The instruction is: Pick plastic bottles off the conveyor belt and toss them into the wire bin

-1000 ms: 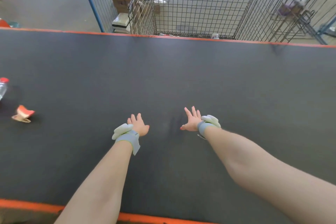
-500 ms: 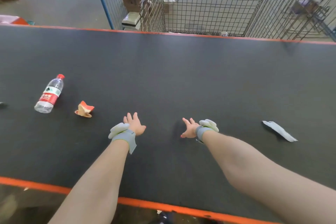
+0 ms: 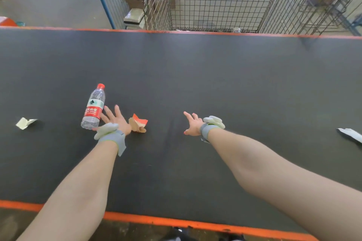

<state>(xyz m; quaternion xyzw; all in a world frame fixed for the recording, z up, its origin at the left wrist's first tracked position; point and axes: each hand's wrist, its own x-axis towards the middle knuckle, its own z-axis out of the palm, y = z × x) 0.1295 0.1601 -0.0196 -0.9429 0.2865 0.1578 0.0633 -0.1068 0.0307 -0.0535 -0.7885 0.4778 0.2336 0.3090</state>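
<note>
A pale scrap (image 3: 350, 135) is cut off at the right edge, a small thing (image 3: 236, 30) in the wire bin (image 3: 156, 6) at upper centre is too blurred to name, and one plastic bottle (image 3: 93, 108) lies left of centre on the conveyor belt (image 3: 235, 84) beside the left hand (image 3: 114, 118), spread and empty like the right hand (image 3: 193, 125).

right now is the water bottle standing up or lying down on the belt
Lying down: the bottle lies on its side on the belt, red cap toward the far edge, label facing up.

Grey wristbands (image 3: 112, 139) with pale lumpy pods (image 3: 214, 121) on both wrists
</note>
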